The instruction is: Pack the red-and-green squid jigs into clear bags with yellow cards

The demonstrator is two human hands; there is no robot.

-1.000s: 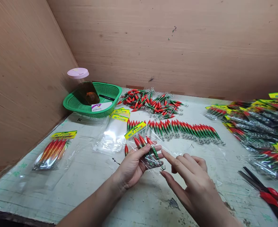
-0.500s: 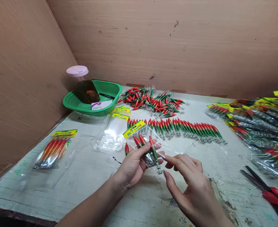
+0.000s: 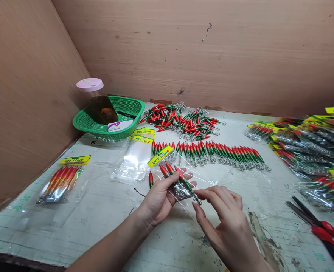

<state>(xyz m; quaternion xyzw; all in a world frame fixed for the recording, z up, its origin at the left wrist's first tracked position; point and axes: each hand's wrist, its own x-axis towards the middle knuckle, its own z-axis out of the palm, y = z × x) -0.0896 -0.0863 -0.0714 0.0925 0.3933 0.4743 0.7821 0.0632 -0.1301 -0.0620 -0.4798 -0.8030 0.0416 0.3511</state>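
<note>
Right hand (image 3: 226, 217): thumb and forefinger slightly parted at the hooked end of a red-and-green lure (image 3: 186, 180); cannot tell whether they grip it. Left hand (image 3: 159, 202): palm up, thumb pressed over a clear bag (image 3: 160, 156) with a yellow "BCT LURE" header, gripping it with the lures in it, above the bench (image 3: 167, 245). Red-handled scissors (image 3: 322, 229) lie to the right, blades apart.

Farther out, left: a packed bag of orange-red lures (image 3: 63, 178). Centre-left: stacked flat header bags (image 3: 135, 160). Beyond the held bag: a row of lures (image 3: 223, 154), side by side, red ends away. Right: a heap of filled bags (image 3: 311, 139).

Farthest: a loose pile of lures (image 3: 184, 122); left of it, a green basket (image 3: 127, 133) containing a pink-lidded container (image 3: 98, 109), white card (image 3: 120, 125) and dark pen (image 3: 127, 115).
</note>
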